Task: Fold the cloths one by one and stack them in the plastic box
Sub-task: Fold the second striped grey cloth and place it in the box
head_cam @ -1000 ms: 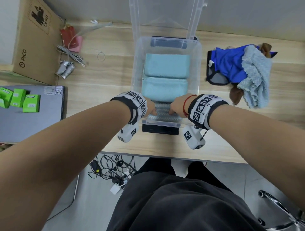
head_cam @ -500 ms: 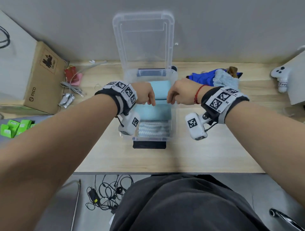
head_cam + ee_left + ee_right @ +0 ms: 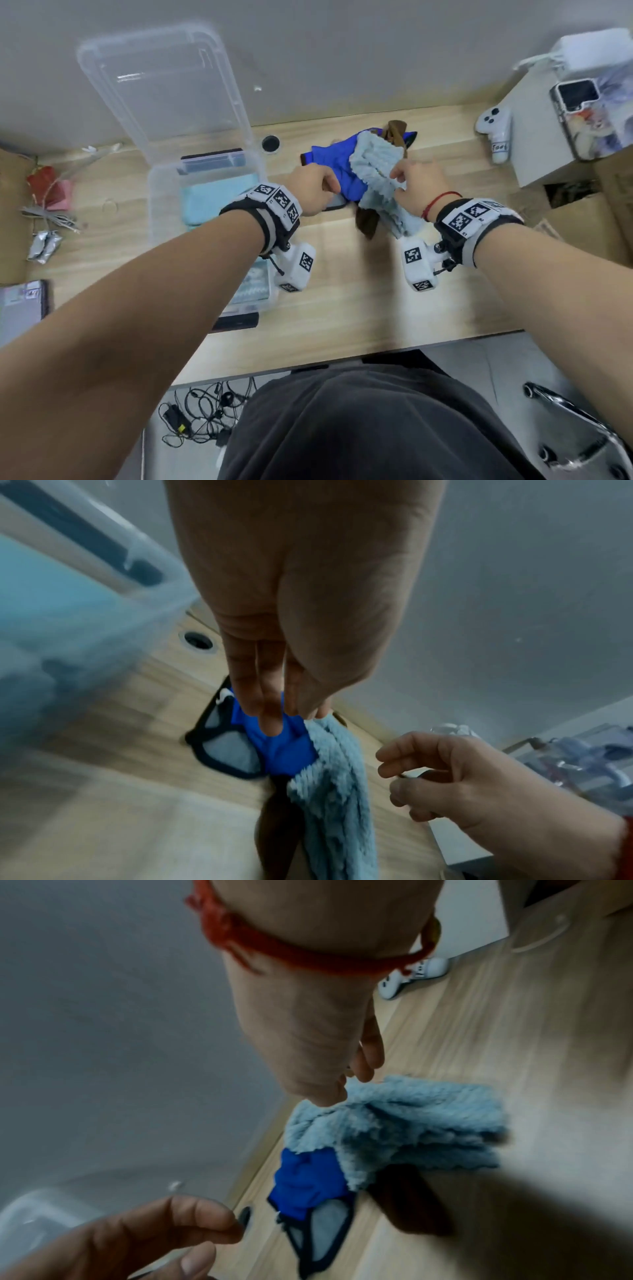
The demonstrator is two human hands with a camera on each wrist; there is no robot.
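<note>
The clear plastic box (image 3: 153,205) stands at the left with its lid (image 3: 161,85) tipped back. Folded teal cloths (image 3: 219,195) lie inside, and a patterned one (image 3: 255,284) at the near end. To its right is a loose pile: a fluffy light-blue cloth (image 3: 375,161) (image 3: 411,1118) over a blue cloth (image 3: 337,164) (image 3: 281,748), a brown one (image 3: 368,219) and a grey black-trimmed one (image 3: 226,753). My left hand (image 3: 317,190) (image 3: 289,715) hovers over the blue cloth, fingers nearly straight. My right hand (image 3: 407,188) (image 3: 346,1085) is at the fluffy cloth, fingers half curled, nothing pinched.
A white controller (image 3: 495,130), a phone (image 3: 579,113) and cardboard boxes (image 3: 582,219) crowd the right end. A cable hole (image 3: 270,143) sits behind the pile. Cables (image 3: 51,216) and a red pouch (image 3: 44,185) lie far left. Bare wood lies in front of the pile.
Both hands have come out of the box and moved right to the cloth pile. The head view has swung right with them.
</note>
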